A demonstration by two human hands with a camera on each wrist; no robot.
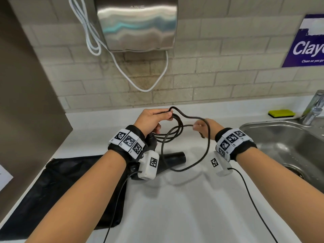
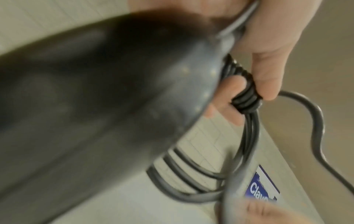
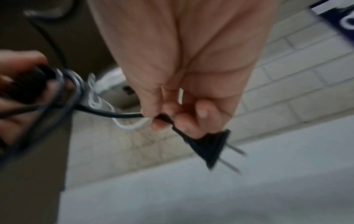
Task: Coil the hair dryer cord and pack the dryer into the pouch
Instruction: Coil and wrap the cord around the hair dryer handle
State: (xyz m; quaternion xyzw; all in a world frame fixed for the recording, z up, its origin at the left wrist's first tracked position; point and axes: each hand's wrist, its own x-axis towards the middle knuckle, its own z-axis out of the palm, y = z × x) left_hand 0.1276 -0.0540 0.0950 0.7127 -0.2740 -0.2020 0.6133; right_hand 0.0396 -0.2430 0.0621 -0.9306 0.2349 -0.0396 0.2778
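**Head view: one cord, two hands, loops gathered on the left**

Head view shows your one black cord (image 1: pixel 206 148) held above the white counter (image 1: pixel 184 207), strung between both hands. Your left hand (image 1: pixel 150 120) has thumb and fingers curled around the gathered turns; the left wrist view shows about three strands pinched together there, beside the dryer's handle. Your right hand (image 1: pixel 205 127) pinches the cord just behind the two-pronged plug (image 3: pixel 208 148), fingers pressed together. The single hair dryer (image 1: pixel 173 159) hangs under your left wrist, its nozzle pointing right, just over the counter. One black pouch (image 1: pixel 66 190) lies flat on the counter to the left. Outward: one sink (image 1: pixel 287 142), one tap (image 1: pixel 313 109), one yellow sponge (image 1: pixel 281 113), one wall-mounted hand dryer (image 1: pixel 138 23).
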